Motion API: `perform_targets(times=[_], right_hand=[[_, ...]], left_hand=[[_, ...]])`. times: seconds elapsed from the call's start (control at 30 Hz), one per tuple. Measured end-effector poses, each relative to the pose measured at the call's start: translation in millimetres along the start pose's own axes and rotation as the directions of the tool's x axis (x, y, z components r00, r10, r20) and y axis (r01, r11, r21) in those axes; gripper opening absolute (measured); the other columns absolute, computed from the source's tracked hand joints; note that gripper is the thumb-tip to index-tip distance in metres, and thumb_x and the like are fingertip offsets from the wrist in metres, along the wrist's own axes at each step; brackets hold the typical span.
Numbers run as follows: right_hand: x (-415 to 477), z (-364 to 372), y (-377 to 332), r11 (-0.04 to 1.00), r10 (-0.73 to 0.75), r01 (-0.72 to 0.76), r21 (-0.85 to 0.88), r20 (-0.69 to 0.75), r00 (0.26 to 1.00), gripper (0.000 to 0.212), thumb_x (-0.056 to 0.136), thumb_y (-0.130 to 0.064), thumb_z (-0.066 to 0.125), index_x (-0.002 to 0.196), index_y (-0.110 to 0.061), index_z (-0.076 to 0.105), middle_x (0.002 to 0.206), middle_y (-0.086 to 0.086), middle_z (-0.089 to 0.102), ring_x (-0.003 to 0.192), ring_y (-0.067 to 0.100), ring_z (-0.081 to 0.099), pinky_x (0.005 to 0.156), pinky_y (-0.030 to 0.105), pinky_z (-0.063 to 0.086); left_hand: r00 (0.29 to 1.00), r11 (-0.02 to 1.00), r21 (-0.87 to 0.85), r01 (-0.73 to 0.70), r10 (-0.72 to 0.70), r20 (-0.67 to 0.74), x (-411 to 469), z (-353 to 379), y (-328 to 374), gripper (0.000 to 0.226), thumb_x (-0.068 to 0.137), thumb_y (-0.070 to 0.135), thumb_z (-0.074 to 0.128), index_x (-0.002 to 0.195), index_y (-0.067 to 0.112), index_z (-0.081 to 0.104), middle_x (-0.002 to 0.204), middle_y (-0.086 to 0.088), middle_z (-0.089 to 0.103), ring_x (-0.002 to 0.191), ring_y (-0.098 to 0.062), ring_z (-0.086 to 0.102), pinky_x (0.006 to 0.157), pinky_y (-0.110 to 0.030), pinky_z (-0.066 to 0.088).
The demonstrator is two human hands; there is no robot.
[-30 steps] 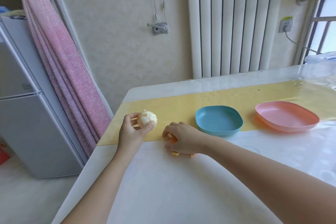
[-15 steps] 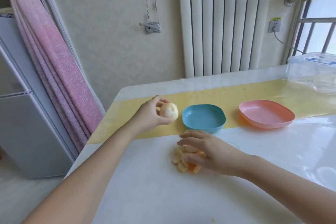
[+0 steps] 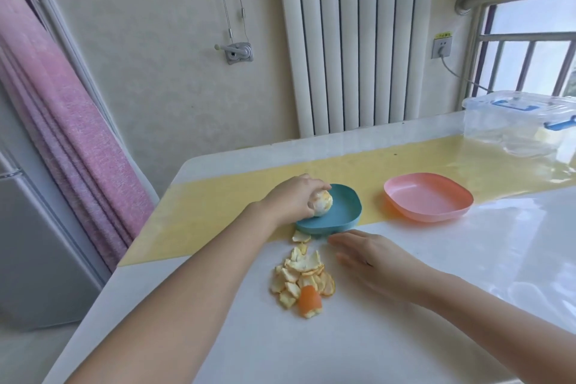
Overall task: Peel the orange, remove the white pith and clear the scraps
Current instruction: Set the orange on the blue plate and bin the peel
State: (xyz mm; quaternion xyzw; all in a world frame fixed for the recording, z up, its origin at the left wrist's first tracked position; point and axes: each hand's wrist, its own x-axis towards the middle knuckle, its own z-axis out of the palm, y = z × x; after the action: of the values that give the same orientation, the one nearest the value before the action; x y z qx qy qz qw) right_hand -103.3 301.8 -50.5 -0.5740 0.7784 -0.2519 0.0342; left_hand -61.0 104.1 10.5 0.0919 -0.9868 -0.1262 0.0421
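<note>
The peeled orange (image 3: 323, 203), pale with white pith on it, rests in the blue plate (image 3: 346, 212). My left hand (image 3: 291, 199) grips it from the left side. A heap of orange peel scraps (image 3: 300, 280) lies on the white table in front of the plate. My right hand (image 3: 371, 254) is flat and spread just to the right of the heap, with nothing in it.
A pink plate (image 3: 428, 196) sits to the right of the blue one on the yellow runner (image 3: 202, 218). A clear plastic storage box (image 3: 517, 121) stands at the back right. The table's left edge (image 3: 103, 284) drops off toward a fridge and a pink curtain.
My left hand has carried the orange to the right and down into the blue plate. My right hand has come off the peel heap and now lies to its right.
</note>
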Motion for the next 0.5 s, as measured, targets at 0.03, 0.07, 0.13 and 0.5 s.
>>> perform_targets(times=[0.03, 0.07, 0.13, 0.5], right_hand=[[2.9, 1.8, -3.3, 1.000, -0.007, 0.006, 0.029, 0.012, 1.000, 0.035, 0.098, -0.028, 0.045, 0.133, -0.024, 0.050, 0.131, -0.011, 0.052, 0.112, 0.005, 0.051, 0.088, 0.010, 0.034], [6.3, 3.9, -7.8, 0.998, -0.012, 0.011, 0.066, 0.015, 1.000, 0.035, 0.098, -0.031, 0.045, 0.133, -0.025, 0.050, 0.129, -0.013, 0.052, 0.108, 0.000, 0.050, 0.085, 0.005, 0.032], [14.8, 8.1, -18.4, 0.990, -0.012, 0.011, 0.139, 0.006, 1.000, 0.036, 0.098, -0.035, 0.046, 0.132, -0.026, 0.050, 0.127, -0.015, 0.053, 0.105, -0.005, 0.047, 0.085, 0.002, 0.031], [41.6, 10.4, -43.2, 0.920, 0.148, -0.206, 0.333, 0.192, 0.970, 0.080, 0.073, -0.072, 0.037, 0.142, -0.031, 0.037, 0.138, -0.012, 0.041, 0.124, 0.007, 0.043, 0.105, 0.024, 0.032]], left_hand=[[1.000, 1.000, -0.031, 0.005, -0.005, -0.009, -2.4, -1.3, -1.0, 0.060, 0.085, 0.008, 0.065, 0.140, 0.025, 0.049, 0.128, -0.004, 0.051, 0.115, -0.019, 0.053, 0.095, -0.027, 0.042], [1.000, 0.998, -0.060, 0.012, -0.013, -0.021, -6.4, -3.1, -2.0, 0.059, 0.086, 0.010, 0.065, 0.140, 0.025, 0.048, 0.132, -0.004, 0.051, 0.118, -0.019, 0.051, 0.097, -0.026, 0.040], [0.996, 0.995, -0.088, 0.046, -0.052, -0.067, -17.6, -6.6, -6.3, 0.056, 0.087, 0.013, 0.064, 0.140, 0.024, 0.049, 0.137, -0.002, 0.050, 0.122, -0.018, 0.050, 0.098, -0.025, 0.038], [0.933, 0.934, -0.151, 0.323, -0.341, -0.112, -149.8, 12.1, -53.6, 0.021, 0.093, 0.024, 0.059, 0.113, 0.023, 0.065, 0.113, 0.006, 0.058, 0.105, -0.008, 0.055, 0.081, -0.016, 0.039]])
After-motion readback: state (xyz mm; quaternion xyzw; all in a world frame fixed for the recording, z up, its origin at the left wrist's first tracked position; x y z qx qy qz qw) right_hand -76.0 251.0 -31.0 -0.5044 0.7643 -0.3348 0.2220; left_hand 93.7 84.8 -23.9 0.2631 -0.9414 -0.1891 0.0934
